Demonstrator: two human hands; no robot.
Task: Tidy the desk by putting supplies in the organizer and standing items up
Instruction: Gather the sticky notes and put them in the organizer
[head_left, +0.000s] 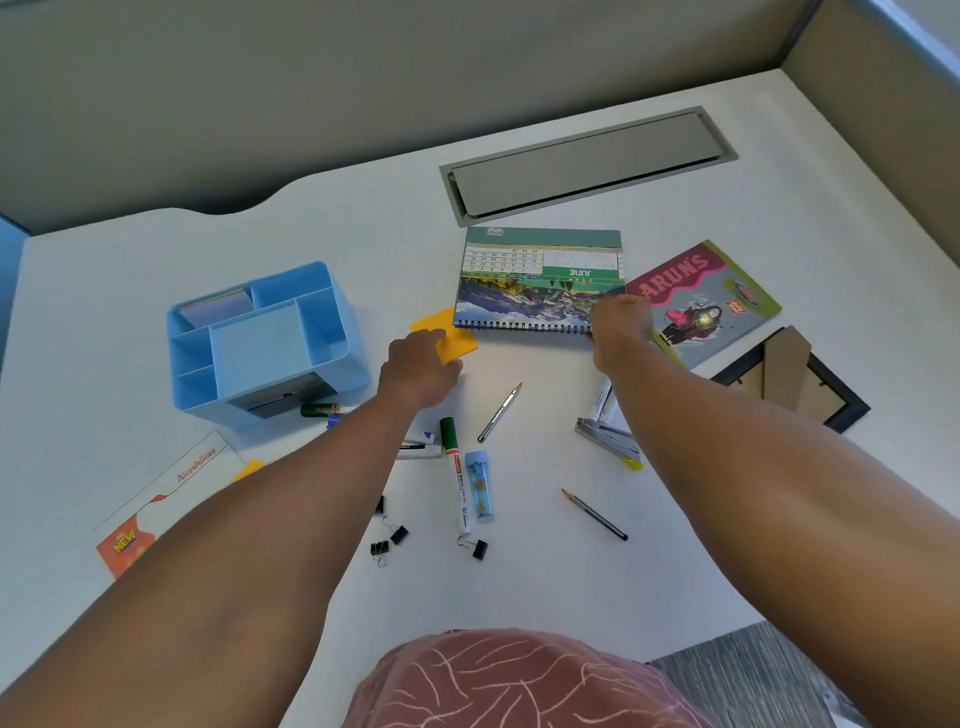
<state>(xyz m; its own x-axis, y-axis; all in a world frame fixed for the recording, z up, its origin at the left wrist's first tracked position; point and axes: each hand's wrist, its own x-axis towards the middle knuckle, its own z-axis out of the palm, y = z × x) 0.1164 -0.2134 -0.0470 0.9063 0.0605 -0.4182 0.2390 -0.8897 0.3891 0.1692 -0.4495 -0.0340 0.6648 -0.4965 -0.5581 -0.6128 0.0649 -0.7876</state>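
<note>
The white desk (727, 519) took up most of the scene, with a grey cable hatch (587, 163) set into it near the far edge. The blue organizer (260, 343) stood upright at the left, a pad of paper in one back compartment. Right of centre the spiral desk calendar (540, 280) lay flat, its June page upside down to the person. Just beside it on the right lay a colourful booklet (711, 301), and nearer still a black picture frame (795, 379) lay face down. An orange-and-white leaflet (156, 499) lay at the left near edge.

The right hand (621, 327) was closed on the calendar's near right corner at the spiral binding. The left hand (421, 371) rested palm down, fingers on the near edge of a yellow sticky pad (449, 332); whether it gripped the pad I could not tell.

Loose between the arms lay a stapler (608, 436), a green-capped marker (454, 473), a small blue sharpener (478, 483), two pencils (595, 514) and several black binder clips (389, 540).
</note>
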